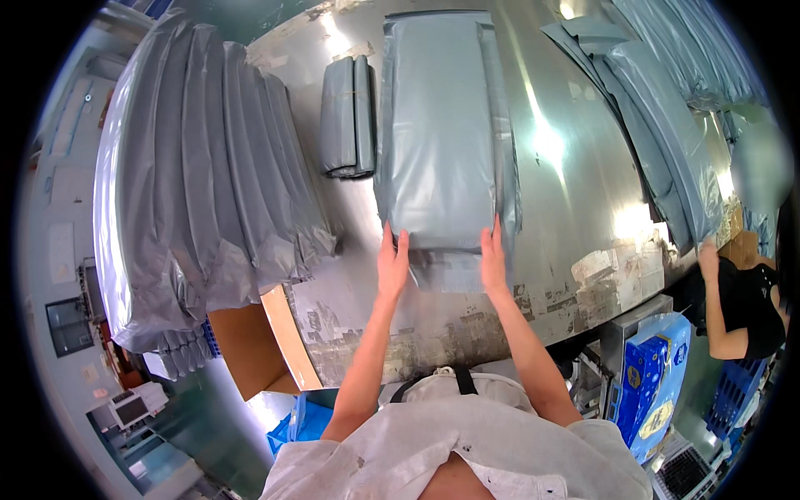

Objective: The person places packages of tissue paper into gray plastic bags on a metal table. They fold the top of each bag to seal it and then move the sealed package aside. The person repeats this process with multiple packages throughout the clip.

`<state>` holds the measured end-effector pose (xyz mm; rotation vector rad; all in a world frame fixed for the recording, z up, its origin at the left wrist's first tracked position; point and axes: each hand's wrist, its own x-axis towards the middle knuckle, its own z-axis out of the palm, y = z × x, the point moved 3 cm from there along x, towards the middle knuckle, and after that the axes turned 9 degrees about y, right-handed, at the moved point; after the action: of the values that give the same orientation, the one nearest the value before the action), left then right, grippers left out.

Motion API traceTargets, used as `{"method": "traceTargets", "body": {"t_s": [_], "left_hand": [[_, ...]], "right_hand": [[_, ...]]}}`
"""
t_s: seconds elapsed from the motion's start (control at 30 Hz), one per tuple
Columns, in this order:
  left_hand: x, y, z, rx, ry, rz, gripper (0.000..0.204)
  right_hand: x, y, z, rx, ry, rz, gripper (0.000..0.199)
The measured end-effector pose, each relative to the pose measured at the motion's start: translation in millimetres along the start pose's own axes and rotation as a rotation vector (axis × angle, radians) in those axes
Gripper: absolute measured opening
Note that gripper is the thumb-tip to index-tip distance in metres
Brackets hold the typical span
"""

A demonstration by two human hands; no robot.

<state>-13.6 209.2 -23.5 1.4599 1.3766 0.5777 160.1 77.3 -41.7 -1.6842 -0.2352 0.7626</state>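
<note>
A stack of flat grey plastic bags lies lengthwise before me on the metal table, its near end toward my body. At the near left corner is my left hand, fingers stretched forward and thumb apart, touching the stack's edge. My right hand mirrors it at the near right corner, fingers also straight along the side. A looser, clearer strip of plastic shows between the hands below the stack's end. Left of the stack lies a folded grey bundle with a thin band around it.
Large grey bag piles fill the table's left side. More grey bags lie at right, where a co-worker's hand touches them. An open cardboard box stands by the table's near left edge; a blue package is at lower right.
</note>
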Motion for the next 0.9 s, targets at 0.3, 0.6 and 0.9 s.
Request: {"method": "traceTargets", "body": {"t_s": [0.3, 0.6, 0.9], "left_hand": [[83, -28, 20, -0.409, -0.167, -0.560, 0.102], [82, 61, 8, -0.387, -0.535, -0.362, 0.119], [43, 91, -29, -0.744, -0.443, -0.222, 0.099]], "right_hand": [[63, 22, 5, 0.484, 0.032, 0.326, 0.083], [81, -9, -12, 0.596, -0.270, 0.390, 0.063], [32, -102, -30, 0.382, -0.285, 0.139, 0.065]]}}
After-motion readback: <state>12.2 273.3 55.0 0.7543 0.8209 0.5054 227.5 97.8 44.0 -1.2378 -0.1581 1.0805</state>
